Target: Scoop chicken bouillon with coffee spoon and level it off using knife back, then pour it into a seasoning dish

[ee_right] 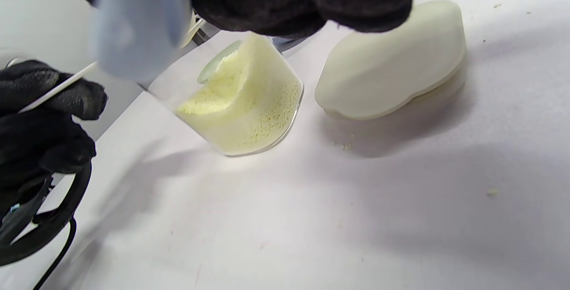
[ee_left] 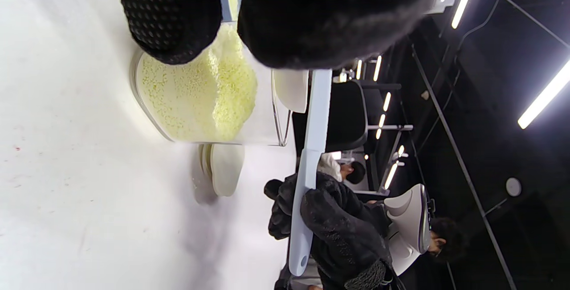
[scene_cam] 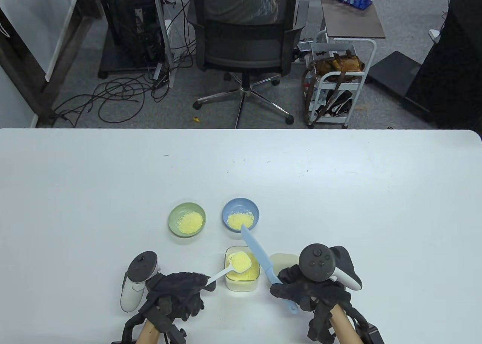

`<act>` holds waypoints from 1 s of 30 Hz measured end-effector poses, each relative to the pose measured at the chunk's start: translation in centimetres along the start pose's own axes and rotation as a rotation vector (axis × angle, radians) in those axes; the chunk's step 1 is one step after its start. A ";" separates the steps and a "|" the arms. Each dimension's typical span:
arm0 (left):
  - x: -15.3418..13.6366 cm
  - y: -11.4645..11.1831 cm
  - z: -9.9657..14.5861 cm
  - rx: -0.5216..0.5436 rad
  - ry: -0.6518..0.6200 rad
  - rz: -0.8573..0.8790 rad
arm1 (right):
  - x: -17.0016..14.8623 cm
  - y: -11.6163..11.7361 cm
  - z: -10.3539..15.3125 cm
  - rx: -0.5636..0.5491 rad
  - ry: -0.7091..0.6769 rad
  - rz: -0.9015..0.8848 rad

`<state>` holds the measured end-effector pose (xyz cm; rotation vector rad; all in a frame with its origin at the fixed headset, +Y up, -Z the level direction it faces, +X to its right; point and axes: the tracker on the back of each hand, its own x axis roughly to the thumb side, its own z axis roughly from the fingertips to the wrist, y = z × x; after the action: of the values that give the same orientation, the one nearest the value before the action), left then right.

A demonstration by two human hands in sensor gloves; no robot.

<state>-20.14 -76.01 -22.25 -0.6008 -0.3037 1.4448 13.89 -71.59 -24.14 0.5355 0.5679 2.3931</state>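
So the left hand (scene_cam: 177, 289) has its fingers pinched round the thin white handle of the coffee spoon (scene_cam: 235, 264); the bowl is heaped with chicken bouillon and hangs right over the clear container (scene_cam: 243, 274) of the stuff; looks like the scoop is done and the levelling isn't. The right hand (scene_cam: 305, 289) is curled round the handle of the pale blue knife (scene_cam: 260, 255), blade angled up past the container with its tip over the blue dish (scene_cam: 240, 214); it's just beside the spoon, can't tell if it's touching.

Handling-wise, my guess: the bouillon is loose dry granules, so it'll spill at the slightest tilt; keep the spoon flat and over the container so the scraped-off bit drops back in. Spoon looks light and skinny, probably twists easily, so a hold near the end of the handle needs a firm pinch. The knife looks like plastic, stiff enough; drag its back across the rim gently.

Both the blue dish and the green dish (scene_cam: 187, 219) already have some powder in them; the container's lid (ee_right: 392, 58) sits on the desk (scene_cam: 376, 208) just beside it.
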 end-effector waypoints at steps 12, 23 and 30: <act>0.0 0.1 0.0 -0.003 -0.005 0.016 | -7.2 -3.4 -1.1 -0.306 0.372 -0.050; 0.0 0.0 0.0 -0.011 -0.001 0.016 | -10.3 -1.8 -1.7 -0.286 0.607 0.158; 0.0 0.0 -0.1 -0.014 -0.002 0.018 | -11.2 -2.2 -1.2 -0.333 0.684 0.210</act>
<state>-20.12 -76.03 -22.34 -0.6145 -0.3109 1.4613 22.44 -77.52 -28.88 -0.4088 0.3821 2.7797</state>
